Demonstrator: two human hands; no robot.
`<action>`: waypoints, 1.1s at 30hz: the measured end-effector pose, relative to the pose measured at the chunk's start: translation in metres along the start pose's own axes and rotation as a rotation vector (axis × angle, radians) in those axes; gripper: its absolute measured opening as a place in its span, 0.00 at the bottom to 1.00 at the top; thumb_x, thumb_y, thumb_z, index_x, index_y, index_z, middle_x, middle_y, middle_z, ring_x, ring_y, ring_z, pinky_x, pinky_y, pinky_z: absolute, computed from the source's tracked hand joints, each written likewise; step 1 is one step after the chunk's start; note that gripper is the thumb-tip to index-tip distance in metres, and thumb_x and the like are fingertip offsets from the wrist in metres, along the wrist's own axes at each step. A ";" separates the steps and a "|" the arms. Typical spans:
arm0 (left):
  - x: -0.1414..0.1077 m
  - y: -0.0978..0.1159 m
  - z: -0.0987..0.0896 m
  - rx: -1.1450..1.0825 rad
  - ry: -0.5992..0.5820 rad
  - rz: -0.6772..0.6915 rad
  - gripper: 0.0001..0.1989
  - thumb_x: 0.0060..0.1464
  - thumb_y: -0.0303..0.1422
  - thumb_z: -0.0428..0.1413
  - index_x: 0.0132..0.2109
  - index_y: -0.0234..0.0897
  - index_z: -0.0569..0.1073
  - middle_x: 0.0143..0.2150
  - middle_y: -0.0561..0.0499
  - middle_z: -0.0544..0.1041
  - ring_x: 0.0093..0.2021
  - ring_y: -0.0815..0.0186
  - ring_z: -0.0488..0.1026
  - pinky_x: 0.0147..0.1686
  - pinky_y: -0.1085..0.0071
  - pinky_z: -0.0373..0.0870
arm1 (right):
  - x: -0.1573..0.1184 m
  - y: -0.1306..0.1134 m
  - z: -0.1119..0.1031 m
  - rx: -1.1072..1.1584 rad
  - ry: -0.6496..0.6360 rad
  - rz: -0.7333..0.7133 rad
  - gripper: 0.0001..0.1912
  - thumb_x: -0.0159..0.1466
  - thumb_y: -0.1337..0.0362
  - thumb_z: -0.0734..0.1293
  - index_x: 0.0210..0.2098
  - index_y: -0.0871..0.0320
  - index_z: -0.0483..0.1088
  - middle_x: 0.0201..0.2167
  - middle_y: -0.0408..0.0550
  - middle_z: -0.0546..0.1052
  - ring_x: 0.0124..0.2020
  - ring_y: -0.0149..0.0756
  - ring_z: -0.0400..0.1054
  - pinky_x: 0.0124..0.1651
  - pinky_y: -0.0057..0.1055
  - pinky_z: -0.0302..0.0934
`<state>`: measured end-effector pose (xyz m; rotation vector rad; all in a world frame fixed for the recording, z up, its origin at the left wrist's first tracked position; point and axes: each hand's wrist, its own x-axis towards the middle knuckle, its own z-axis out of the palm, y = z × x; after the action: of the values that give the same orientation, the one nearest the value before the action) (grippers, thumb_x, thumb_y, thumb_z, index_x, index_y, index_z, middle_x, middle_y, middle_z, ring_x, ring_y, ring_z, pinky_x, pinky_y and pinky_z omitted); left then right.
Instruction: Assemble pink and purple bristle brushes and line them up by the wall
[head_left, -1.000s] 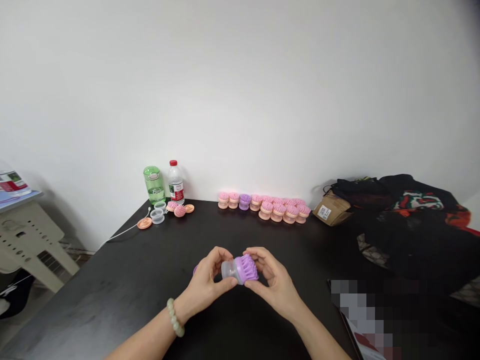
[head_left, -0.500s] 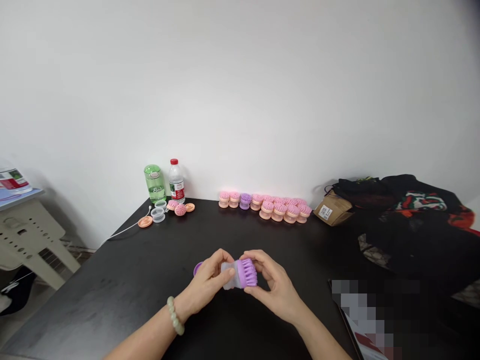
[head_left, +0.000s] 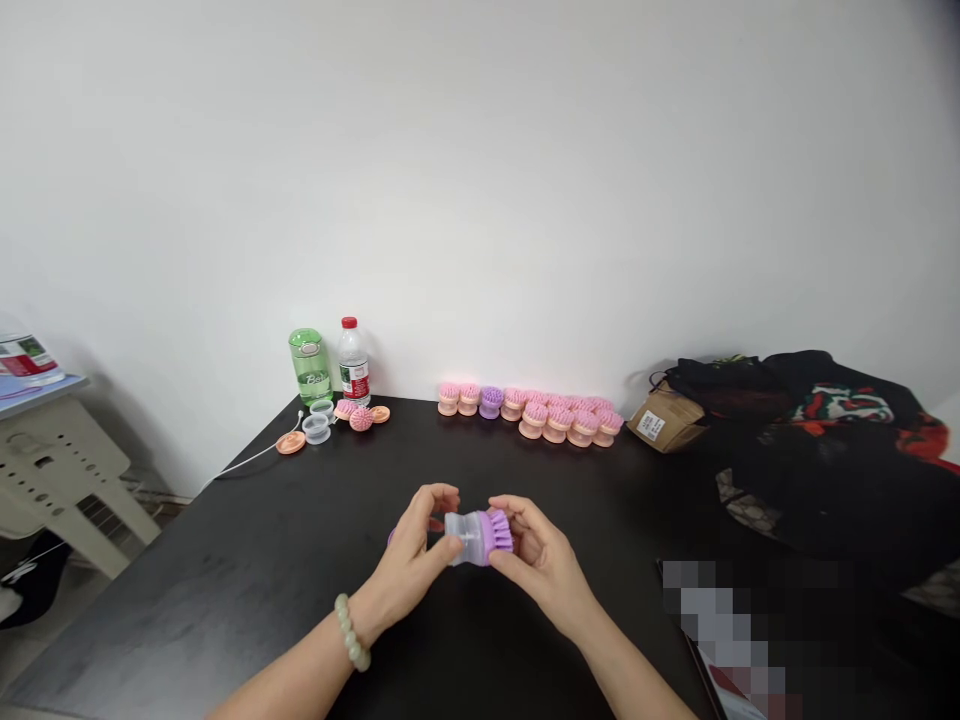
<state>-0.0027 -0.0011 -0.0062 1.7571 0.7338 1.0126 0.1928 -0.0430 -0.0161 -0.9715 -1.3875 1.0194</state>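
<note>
**Purple Brush Held in Two Hands**

A purple brush with a clear plastic body (head_left: 478, 535) is held just above the middle of the black tabletop (head_left: 187, 610). The clear end is gripped by the half-closed fingers of the left hand (head_left: 409, 555). The purple bristles are gripped by the right hand (head_left: 544, 565), its fingers also half closed. Small pink brushes (head_left: 540, 417) are lined up along the far edge.

Black table (head_left: 187, 610), rows of pink brushes (head_left: 555, 425), green bottle (head_left: 310, 368), water bottle (head_left: 353, 365)
</note>
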 end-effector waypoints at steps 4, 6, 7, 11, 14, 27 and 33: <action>0.004 0.003 -0.004 -0.041 -0.050 -0.085 0.18 0.60 0.49 0.53 0.40 0.37 0.71 0.35 0.51 0.72 0.35 0.64 0.68 0.39 0.67 0.66 | 0.000 0.001 -0.002 -0.008 0.031 -0.022 0.22 0.57 0.57 0.74 0.49 0.52 0.68 0.40 0.47 0.74 0.42 0.40 0.73 0.47 0.37 0.70; 0.004 0.004 -0.004 -0.039 -0.051 -0.029 0.16 0.55 0.45 0.60 0.42 0.38 0.72 0.40 0.50 0.73 0.40 0.62 0.69 0.43 0.66 0.66 | 0.000 0.002 -0.002 -0.014 0.048 -0.022 0.22 0.57 0.58 0.74 0.49 0.52 0.68 0.40 0.47 0.74 0.42 0.39 0.72 0.47 0.36 0.70; 0.004 0.004 -0.004 -0.033 -0.048 0.015 0.17 0.53 0.43 0.63 0.44 0.38 0.72 0.44 0.48 0.72 0.45 0.60 0.70 0.47 0.65 0.66 | 0.000 0.003 -0.003 -0.015 0.057 -0.021 0.21 0.57 0.59 0.74 0.49 0.52 0.68 0.40 0.47 0.74 0.42 0.39 0.72 0.47 0.36 0.70; 0.003 0.003 -0.003 -0.097 -0.034 0.074 0.28 0.49 0.44 0.65 0.55 0.42 0.69 0.57 0.44 0.67 0.56 0.54 0.66 0.54 0.61 0.64 | 0.000 0.005 -0.002 -0.030 0.081 -0.027 0.22 0.57 0.61 0.74 0.49 0.52 0.68 0.41 0.47 0.74 0.43 0.40 0.73 0.47 0.37 0.70; 0.003 0.002 -0.003 -0.131 -0.035 -0.052 0.22 0.57 0.50 0.57 0.49 0.38 0.71 0.46 0.47 0.72 0.44 0.59 0.70 0.43 0.65 0.66 | -0.001 0.006 -0.001 -0.046 0.075 -0.036 0.22 0.57 0.62 0.74 0.49 0.52 0.68 0.42 0.48 0.74 0.43 0.41 0.73 0.48 0.38 0.70; 0.005 0.002 -0.005 -0.101 -0.012 -0.072 0.20 0.57 0.50 0.57 0.47 0.38 0.73 0.44 0.47 0.74 0.43 0.60 0.70 0.42 0.66 0.66 | 0.000 0.010 -0.002 -0.112 0.093 -0.078 0.23 0.56 0.64 0.72 0.50 0.52 0.67 0.44 0.49 0.74 0.45 0.41 0.73 0.49 0.38 0.69; 0.006 0.004 -0.005 -0.053 -0.022 -0.027 0.16 0.51 0.42 0.64 0.43 0.38 0.73 0.41 0.49 0.74 0.41 0.61 0.70 0.44 0.65 0.67 | 0.000 0.011 -0.004 -0.131 0.120 -0.083 0.23 0.56 0.64 0.73 0.50 0.53 0.67 0.44 0.50 0.75 0.45 0.42 0.73 0.49 0.38 0.70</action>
<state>-0.0040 0.0047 0.0005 1.7056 0.7086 0.9851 0.1967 -0.0397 -0.0263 -1.0459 -1.3956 0.8037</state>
